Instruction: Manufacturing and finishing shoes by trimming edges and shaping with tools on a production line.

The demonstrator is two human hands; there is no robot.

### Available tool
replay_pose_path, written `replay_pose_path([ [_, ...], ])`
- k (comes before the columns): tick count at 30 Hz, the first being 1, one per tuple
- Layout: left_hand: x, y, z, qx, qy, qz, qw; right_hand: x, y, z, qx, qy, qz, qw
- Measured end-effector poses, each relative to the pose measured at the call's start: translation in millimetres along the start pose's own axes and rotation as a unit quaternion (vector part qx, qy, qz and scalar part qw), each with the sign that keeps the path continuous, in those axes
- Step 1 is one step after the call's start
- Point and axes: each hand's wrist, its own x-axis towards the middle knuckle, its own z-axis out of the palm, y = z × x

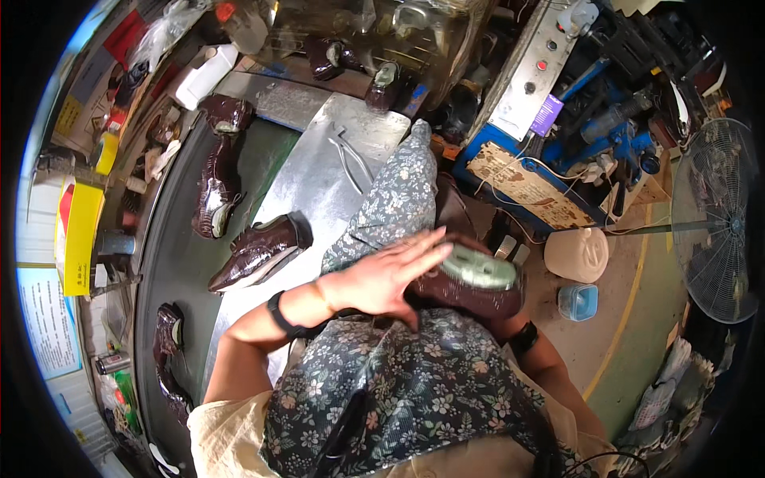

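A dark maroon shoe upper on a pale green last (482, 271) is held over my lap, sole side tilted up and slightly blurred. My left hand (386, 275) lies against its near left end, fingers stretched out and slightly apart. My right hand (508, 325) grips the shoe from below at the right; most of its fingers are hidden behind it. A floral apron (358, 390) covers my lap, and a matching floral cloth (394, 187) reaches forward over the metal sheet. Metal pincers (351, 155) lie open-handled on that metal sheet (279, 183), ahead of my left hand.
Several glossy maroon shoes stand left, one on the sheet's edge (259, 251), another on the dark belt (217, 187). A blue machine with a button panel (538, 72) stands front right. On the floor are a whitish jug (575, 255), a blue tub (578, 303) and a fan (717, 219).
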Motion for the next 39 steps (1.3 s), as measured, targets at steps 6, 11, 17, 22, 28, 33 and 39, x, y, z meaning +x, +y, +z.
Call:
replay_pose_path([
  [6, 20, -13, 13, -0.359, 0.197, -0.112, 0.905, 85, -49, 34, 0.343, -0.002, -0.185, 0.921],
  [11, 21, -26, -20, -0.329, 0.294, -0.166, 0.882, 114, -36, 41, -0.088, 0.1, -0.159, 0.978],
  [17, 16, -71, -23, -0.295, 0.161, -0.205, 0.919, 141, -5, 25, -0.394, -0.073, -0.102, 0.91],
  [22, 18, -65, -17, -0.128, 0.183, -0.213, 0.951, 144, -1, 23, -0.379, -0.093, -0.098, 0.915],
  [28, 24, -67, -4, -0.075, 0.24, -0.203, 0.946, 145, 6, 23, -0.397, -0.063, -0.133, 0.906],
  [33, 26, -79, -27, -0.113, 0.176, -0.199, 0.957, 149, -4, 17, -0.324, -0.097, -0.043, 0.94],
  [39, 30, -90, -23, -0.168, 0.225, -0.136, 0.95, 99, 33, 11, -0.449, -0.044, -0.162, 0.878],
])
